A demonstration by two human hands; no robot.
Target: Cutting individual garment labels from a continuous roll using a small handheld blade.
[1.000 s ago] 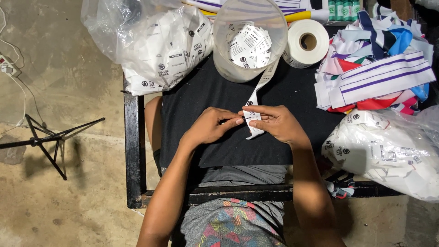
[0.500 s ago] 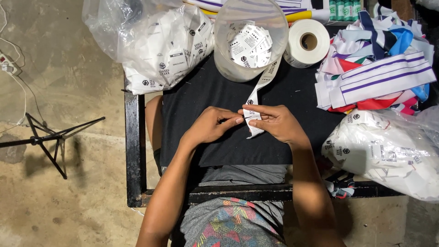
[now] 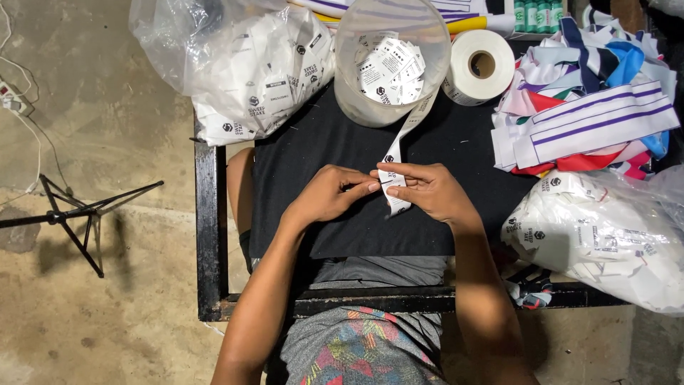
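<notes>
The head camera looks straight down on a black cloth-covered work table (image 3: 442, 142). Above the middle of that table, the left hand (image 3: 331, 196) and the right hand (image 3: 427, 189) meet, fingertips pressed together, both pinching a long white printed label strip (image 3: 396, 167). The strip runs from the hands up toward the table's far edge and into a clear round plastic tub (image 3: 392, 60) that holds cut white labels. Just right of the tub, on the table's far side, stands a white roll of tape (image 3: 481, 68). At the table's far left corner lies a clear plastic bag of white labels (image 3: 235, 71); a second clear bag of labels (image 3: 605, 239) rests at its near right. Striped fabric strips (image 3: 591, 121) are heaped on the table's right side.
</notes>
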